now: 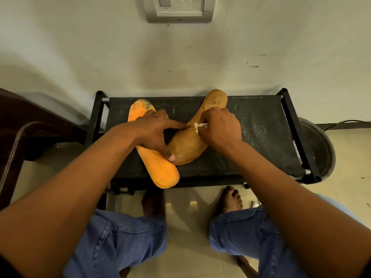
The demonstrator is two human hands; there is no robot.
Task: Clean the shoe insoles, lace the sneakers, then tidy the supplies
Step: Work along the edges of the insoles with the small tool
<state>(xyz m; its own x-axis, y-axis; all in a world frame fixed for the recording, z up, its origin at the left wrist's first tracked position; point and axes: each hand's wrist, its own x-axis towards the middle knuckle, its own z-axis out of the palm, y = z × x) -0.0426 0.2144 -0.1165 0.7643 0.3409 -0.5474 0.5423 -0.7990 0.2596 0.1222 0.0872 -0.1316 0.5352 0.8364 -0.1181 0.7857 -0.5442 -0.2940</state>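
Two orange insoles lie on a black fabric rack top (251, 137). The brighter left insole (160, 171) runs from back left to the front edge and overhangs it. The darker, dirtier right insole (188, 145) slants up to the back right. My left hand (154, 131) is spread across both, with the index finger and thumb pressing the right insole down. My right hand (218, 127) is closed on a small white wipe (198, 126) and presses it against the middle of the right insole.
The rack stands against a pale wall with a socket plate (179, 9) above. A dark wooden chair (24, 141) is at the left and a round metal basin (319, 149) at the right. My knees and bare feet are below the rack, on a tiled floor.
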